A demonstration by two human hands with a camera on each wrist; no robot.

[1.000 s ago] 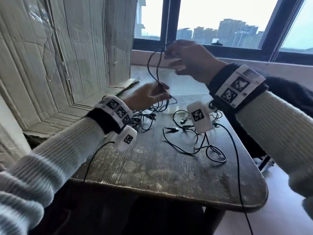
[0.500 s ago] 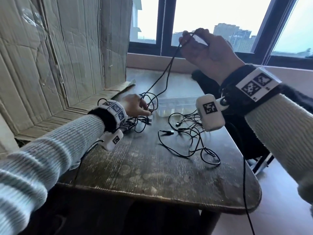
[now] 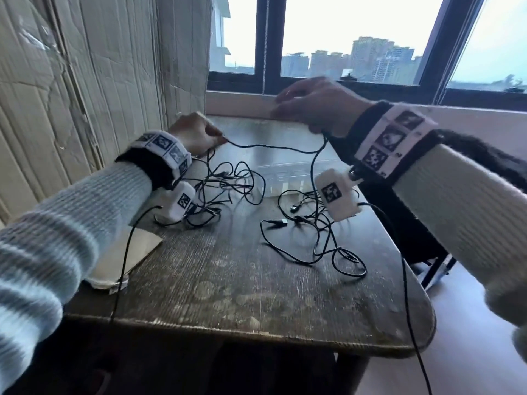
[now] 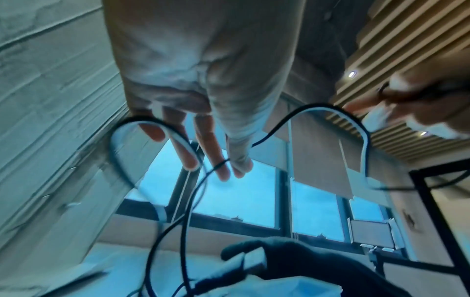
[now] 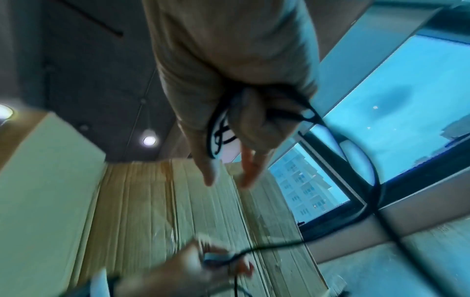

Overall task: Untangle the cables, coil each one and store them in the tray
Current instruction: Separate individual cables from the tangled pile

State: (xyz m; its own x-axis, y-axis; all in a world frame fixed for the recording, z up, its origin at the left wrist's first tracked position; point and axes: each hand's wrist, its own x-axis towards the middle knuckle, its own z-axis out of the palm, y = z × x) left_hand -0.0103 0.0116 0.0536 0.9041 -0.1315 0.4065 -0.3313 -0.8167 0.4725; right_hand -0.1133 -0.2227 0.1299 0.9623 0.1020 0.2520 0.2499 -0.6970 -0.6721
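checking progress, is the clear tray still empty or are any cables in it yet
Empty, as far as shows: the clear tray holds no coil, and the black cables lie loose on the table beside it.

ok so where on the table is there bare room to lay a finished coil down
Bare: the near part of the table, between the cardboard flap and the right cable loops. Crowded: the tangle beside the tray.
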